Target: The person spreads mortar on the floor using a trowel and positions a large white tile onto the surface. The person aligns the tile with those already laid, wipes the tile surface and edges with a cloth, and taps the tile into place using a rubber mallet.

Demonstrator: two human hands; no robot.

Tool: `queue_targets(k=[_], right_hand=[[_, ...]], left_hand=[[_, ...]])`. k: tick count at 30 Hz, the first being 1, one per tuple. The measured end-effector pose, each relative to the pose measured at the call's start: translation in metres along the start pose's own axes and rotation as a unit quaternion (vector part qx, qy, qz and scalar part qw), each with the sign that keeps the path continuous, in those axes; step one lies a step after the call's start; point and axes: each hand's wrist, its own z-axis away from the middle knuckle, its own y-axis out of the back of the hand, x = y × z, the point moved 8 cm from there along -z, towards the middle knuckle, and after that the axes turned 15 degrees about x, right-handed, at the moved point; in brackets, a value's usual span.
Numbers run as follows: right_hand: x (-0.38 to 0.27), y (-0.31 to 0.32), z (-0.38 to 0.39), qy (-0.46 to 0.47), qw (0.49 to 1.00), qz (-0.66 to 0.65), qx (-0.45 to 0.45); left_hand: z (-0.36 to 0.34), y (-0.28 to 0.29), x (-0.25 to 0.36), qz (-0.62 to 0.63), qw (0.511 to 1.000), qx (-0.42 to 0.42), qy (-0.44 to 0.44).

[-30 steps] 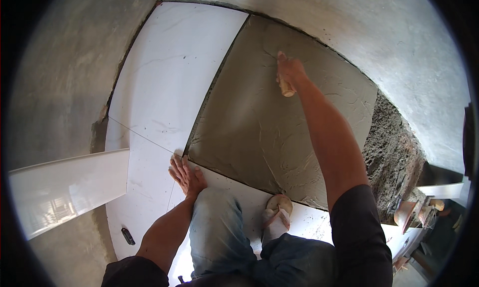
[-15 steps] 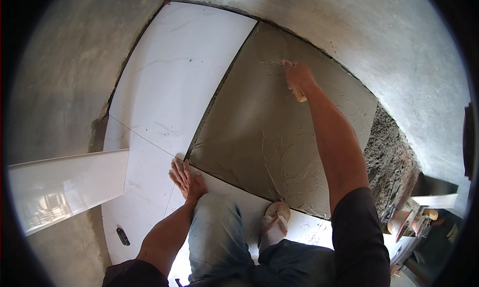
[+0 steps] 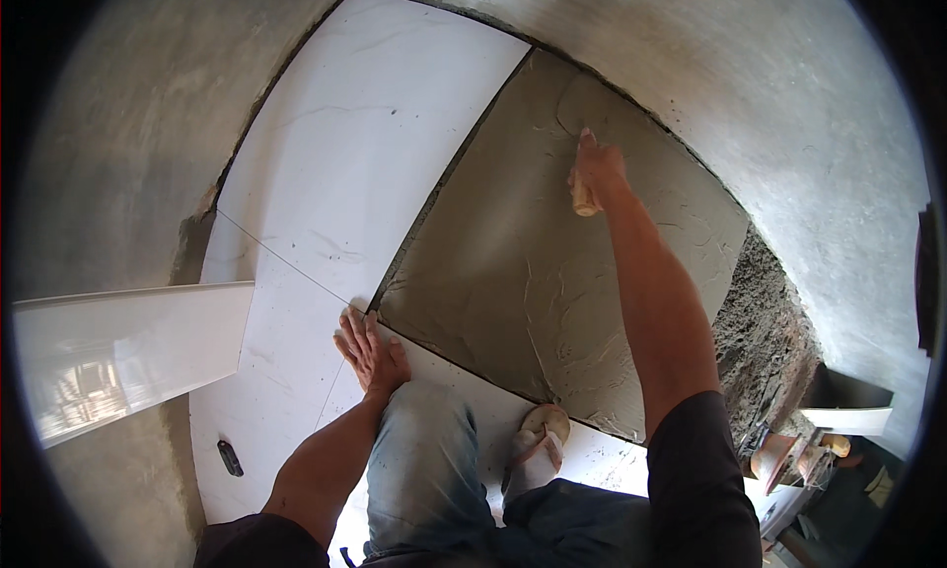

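Observation:
A smooth bed of wet grey mortar covers the floor ahead of me, beside large white marbled tiles. Over its far part my right hand is closed around the wooden handle of a trowel. The trowel's blade cannot be made out against the mortar. My left hand lies flat with fingers spread on the white tile, by the near left corner of the mortar. It holds nothing.
Bare plastered walls rise behind and on both sides. A white panel juts in at the left. A small black object lies on the tile. Rough dark mortar borders the bed at right, with tools near it.
My right hand has turned, showing more of the trowel's handle, and a curved line now marks the mortar beyond it. The view has shifted slightly. My left hand stays on the tile.

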Motion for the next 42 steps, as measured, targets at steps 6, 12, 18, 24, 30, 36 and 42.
queue_targets(k=[6,12,18,24,30,36,42], right_hand=[[-0.013,-0.031,-0.001,0.039,0.997,-0.018,-0.059],[-0.031,-0.023,-0.002,0.105,0.987,0.055,-0.107],[-0.028,0.009,0.013,0.116,0.971,0.136,-0.159],[-0.026,0.030,0.012,0.216,0.938,0.211,-0.171],[-0.027,0.021,-0.022,0.166,0.966,0.162,-0.115],[-0.013,0.037,-0.028,0.099,0.984,0.139,-0.049],[0.049,0.118,-0.040,0.062,0.983,0.172,0.020]], left_hand=[[-0.001,0.003,0.003,-0.005,1.000,0.016,-0.019],[-0.001,0.003,0.002,-0.002,1.000,0.012,-0.014],[-0.001,0.003,0.002,-0.002,1.000,0.007,-0.013],[-0.001,0.003,0.001,0.003,1.000,0.014,-0.009],[-0.001,0.004,0.003,-0.004,0.999,0.030,-0.016],[-0.001,0.005,0.005,-0.006,0.999,0.044,-0.023],[0.001,0.003,0.003,-0.021,0.996,0.070,-0.048]])
